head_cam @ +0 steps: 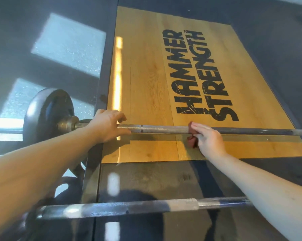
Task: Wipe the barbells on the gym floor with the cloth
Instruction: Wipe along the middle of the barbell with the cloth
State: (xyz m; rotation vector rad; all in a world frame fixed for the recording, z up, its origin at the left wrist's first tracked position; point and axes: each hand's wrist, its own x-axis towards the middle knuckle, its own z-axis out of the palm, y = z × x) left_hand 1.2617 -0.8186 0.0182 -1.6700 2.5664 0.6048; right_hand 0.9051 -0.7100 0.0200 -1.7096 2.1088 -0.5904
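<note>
A steel barbell (160, 129) lies across the wooden lifting platform (146, 70), with a black weight plate (47, 112) on its left end. My left hand (108, 125) grips the bar close to the collar, fingers curled over it. My right hand (207, 140) holds a dark red cloth (192, 136) wrapped around the bar near its middle. A second barbell (129, 206) lies nearer to me on the dark rubber floor, untouched, partly hidden behind my right forearm.
The platform bears a black "HAMMER STRENGTH" logo (202, 75). Dark rubber flooring (164, 178) surrounds it, with bright sunlit patches (68, 44) at the left. A dark plate edge (77, 169) shows under my left forearm.
</note>
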